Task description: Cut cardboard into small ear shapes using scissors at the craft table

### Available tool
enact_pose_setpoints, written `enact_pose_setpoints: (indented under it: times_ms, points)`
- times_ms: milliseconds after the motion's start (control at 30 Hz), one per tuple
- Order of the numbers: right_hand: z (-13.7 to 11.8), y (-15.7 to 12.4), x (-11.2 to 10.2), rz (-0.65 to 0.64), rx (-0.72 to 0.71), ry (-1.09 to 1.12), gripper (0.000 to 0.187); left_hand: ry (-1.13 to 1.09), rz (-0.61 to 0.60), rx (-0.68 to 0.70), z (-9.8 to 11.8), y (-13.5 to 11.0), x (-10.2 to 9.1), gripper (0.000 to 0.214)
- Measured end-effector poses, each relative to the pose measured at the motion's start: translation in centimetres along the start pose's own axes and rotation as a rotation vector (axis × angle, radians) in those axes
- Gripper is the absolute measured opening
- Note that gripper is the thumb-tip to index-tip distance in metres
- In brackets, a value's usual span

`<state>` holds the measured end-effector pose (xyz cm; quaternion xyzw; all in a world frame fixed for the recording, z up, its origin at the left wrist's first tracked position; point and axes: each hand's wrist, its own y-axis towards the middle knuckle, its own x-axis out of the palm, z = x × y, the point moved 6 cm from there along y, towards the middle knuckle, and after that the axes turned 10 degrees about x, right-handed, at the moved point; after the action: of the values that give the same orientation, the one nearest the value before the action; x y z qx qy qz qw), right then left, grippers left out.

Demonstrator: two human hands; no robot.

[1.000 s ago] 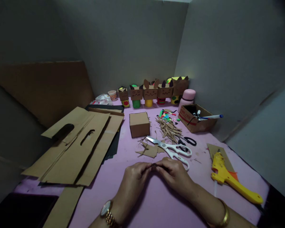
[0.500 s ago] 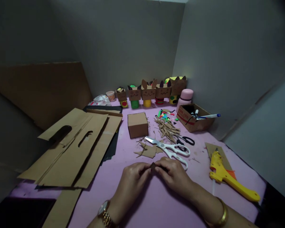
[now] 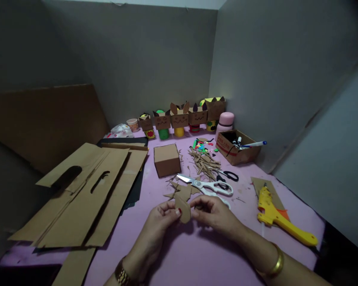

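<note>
My left hand pinches a small teardrop-shaped cardboard cutout between thumb and fingers, its flat face toward me. Close against the cutout's right edge is my right hand, fingers curled in; whatever lies between them is hidden. Just beyond the hands lie cardboard offcuts and white-handled scissors, the right hand overlapping the lower handle. A closed cardboard box sits farther back.
Flat cardboard sheets cover the left side. A yellow glue gun lies at right. Behind are cardboard strips, black-handled scissors, an open box of pens, a pink flask and several cardboard animal figures.
The cutout, seen edge-on between both hands before, now faces me in my left hand. My right fingers have shifted to its right edge. The whole view has moved slightly.
</note>
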<state>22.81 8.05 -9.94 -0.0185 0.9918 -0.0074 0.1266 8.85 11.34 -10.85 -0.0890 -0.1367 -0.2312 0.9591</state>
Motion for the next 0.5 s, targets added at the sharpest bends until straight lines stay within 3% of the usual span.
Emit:
enact_pose_setpoints:
  times_ms: [100, 200, 500]
  points:
    - [0.0, -0.2, 0.7, -0.041, -0.005, 0.021, 0.027, -0.138, 0.062, -0.052, -0.3, 0.1, -0.3, 0.020]
    - [-0.4, -0.4, 1.1, -0.048, -0.043, 0.020, 0.016, -0.211, 0.016, -0.076, -0.7, 0.0, 0.2, 0.018]
    - [-1.3, -0.8, 0.5, -0.004, -0.091, 0.006, 0.016, -0.215, 0.000, -0.084, -1.0, -0.3, 0.7, 0.020]
